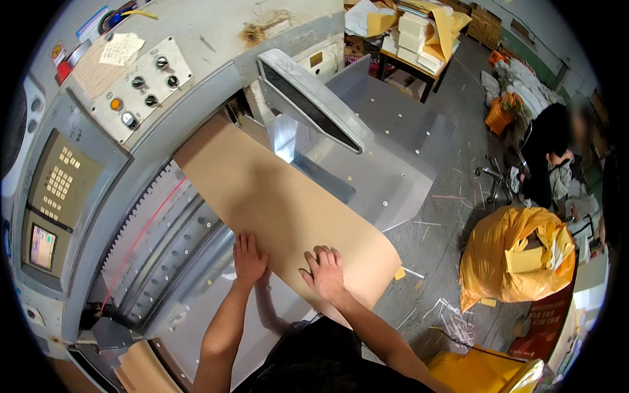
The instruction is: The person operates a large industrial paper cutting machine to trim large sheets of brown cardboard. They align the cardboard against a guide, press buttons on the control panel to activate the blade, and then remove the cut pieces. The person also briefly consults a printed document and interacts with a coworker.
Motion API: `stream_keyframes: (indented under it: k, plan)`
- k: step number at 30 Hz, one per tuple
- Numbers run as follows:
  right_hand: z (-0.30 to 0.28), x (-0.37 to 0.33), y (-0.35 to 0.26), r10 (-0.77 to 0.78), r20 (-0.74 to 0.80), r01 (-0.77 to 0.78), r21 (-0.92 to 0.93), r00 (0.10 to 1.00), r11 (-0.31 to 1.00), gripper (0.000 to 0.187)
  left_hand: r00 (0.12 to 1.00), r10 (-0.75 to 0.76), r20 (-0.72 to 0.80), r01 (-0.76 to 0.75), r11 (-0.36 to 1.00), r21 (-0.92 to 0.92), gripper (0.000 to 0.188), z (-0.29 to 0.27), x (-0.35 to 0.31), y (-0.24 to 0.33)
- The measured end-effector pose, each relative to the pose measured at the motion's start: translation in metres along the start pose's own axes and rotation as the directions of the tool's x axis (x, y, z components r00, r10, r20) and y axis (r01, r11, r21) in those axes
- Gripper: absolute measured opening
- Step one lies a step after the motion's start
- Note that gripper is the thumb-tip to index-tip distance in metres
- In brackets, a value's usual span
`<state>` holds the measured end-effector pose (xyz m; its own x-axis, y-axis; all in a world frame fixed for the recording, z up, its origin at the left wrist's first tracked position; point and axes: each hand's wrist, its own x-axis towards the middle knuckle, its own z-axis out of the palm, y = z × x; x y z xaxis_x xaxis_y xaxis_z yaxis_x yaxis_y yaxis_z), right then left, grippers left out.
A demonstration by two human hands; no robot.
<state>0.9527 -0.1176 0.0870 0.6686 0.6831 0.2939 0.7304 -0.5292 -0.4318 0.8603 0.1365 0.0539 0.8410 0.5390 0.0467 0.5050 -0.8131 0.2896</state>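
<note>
A long sheet or stack of brown paper (282, 190) lies across the grey metal bed of a paper cutting machine, its far end reaching in under the machine's front. How thick it is I cannot tell. My left hand (250, 261) rests at the paper's left edge with its fingers stretched forward. Flat on the near part of the paper is my right hand (325, 274), its fingers spread. Neither hand grips anything. To the left of the paper a red line of light (141, 241) crosses the bed beside a toothed edge (139, 204).
A control panel (52, 190) with keys and a small screen stands at left. Over the right table wing (386, 177) juts a grey guard (314, 101). A stuffed yellow sack (485, 262) and paper scraps lie on the floor at right, with a seated person (547, 150) beyond.
</note>
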Motion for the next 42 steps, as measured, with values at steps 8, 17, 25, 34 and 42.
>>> stream_keyframes:
  k: [8, 17, 25, 34, 42]
  plan:
    - [0.019, 0.017, -0.017, 0.048, 0.077, -0.050, 0.031, 0.996, 0.998, 0.062, 0.998, 0.007, 0.055, -0.008, 1.000, 0.011, 0.080, -0.007, 0.035, -0.038]
    - [0.021, 0.002, -0.020, 0.081, 0.220, -0.080, -0.012, 0.972, 0.997, 0.065, 1.000, 0.010, -0.004, -0.010, 1.000, -0.019, 0.078, -0.017, 0.049, -0.031]
    - [0.001, -0.010, -0.016, 0.073, 0.217, -0.067, -0.036, 0.974, 0.997, 0.065, 0.975, 0.051, -0.217, -0.077, 0.990, -0.114, 0.067, -0.009, 0.002, 0.010]
    - [0.017, 0.003, -0.020, -0.006, 0.148, 0.008, -0.017, 0.989, 1.000, 0.066, 0.964, 0.022, -0.265, -0.120, 0.925, -0.360, 0.065, -0.028, -0.151, 0.030]
    - [0.026, 0.002, -0.008, -0.116, 0.116, 0.125, -0.076, 0.986, 0.989, 0.068, 0.772, -0.481, -0.415, 0.356, 0.869, -0.344, 0.053, -0.049, -0.305, -0.043]
